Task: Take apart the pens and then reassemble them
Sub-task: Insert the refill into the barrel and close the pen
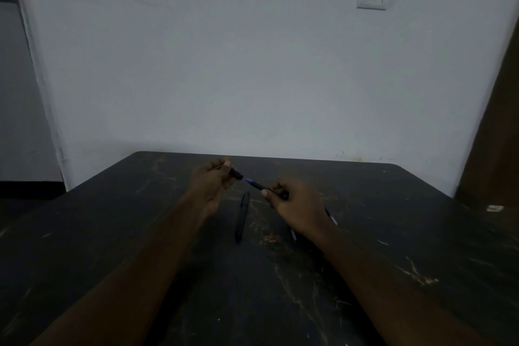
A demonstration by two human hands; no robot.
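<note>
Hands centre frame: left hand point(211, 181) grips cap point(236, 174), right hand point(292, 202) grips pen body point(259, 186); dim light, misaligned push could slip.

Black cap point(236, 174) off blue-tipped pen point(257, 185), another dark pen point(242, 216) lying flat.

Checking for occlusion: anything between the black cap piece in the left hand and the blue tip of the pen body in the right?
Nothing: in the head view a short bare gap separates the black cap piece from the blue-tipped black pen body, with only dark table behind.
</note>
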